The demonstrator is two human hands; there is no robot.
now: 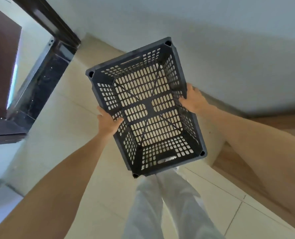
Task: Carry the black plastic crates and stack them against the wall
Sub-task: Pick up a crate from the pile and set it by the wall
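Mid-carry: one black perforated plastic crate (148, 107) is held above the floor, and no stack is in view yet.
A dark glossy door frame (45, 78) stands at ten o'clock. The left hand (108, 122) grips the crate's eight o'clock rim and the right hand (192, 99) its three o'clock rim, fingers (117, 120) curled over both sides. Pale tiled floor (65, 135) lies beneath, with the white wall (229, 57) at one o'clock; setting down is not yet done.
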